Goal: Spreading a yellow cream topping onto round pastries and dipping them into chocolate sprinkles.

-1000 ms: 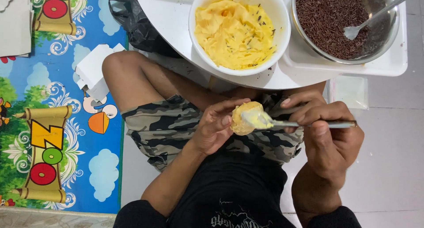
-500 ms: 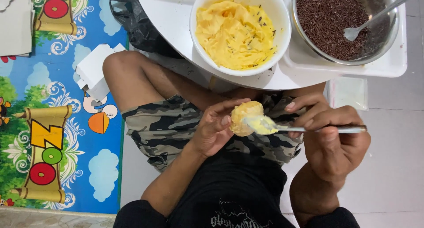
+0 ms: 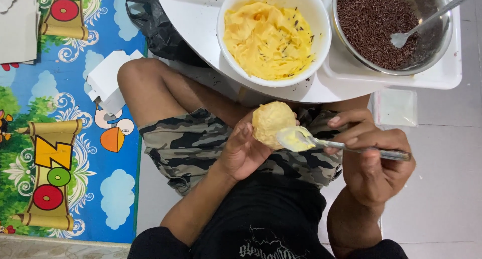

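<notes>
Between left hand (image 3: 240,153) fingertips: pale round pastry (image 3: 271,122), fingers curled half-closed around its lower side, over lap. Right hand (image 3: 374,161) pinches spoon (image 3: 341,146) handle tight; cream-loaded bowl touches pastry's right side (just past left fingertips). Risks: harder press could crush pastry; tilted spoon could drop cream onto camouflage shorts (image 3: 201,143).

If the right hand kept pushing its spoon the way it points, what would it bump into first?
The right hand aims its spoon leftward. The creamy tip already sits against the round pastry, so that comes first, probably, with the left hand cupping it just behind.
</notes>
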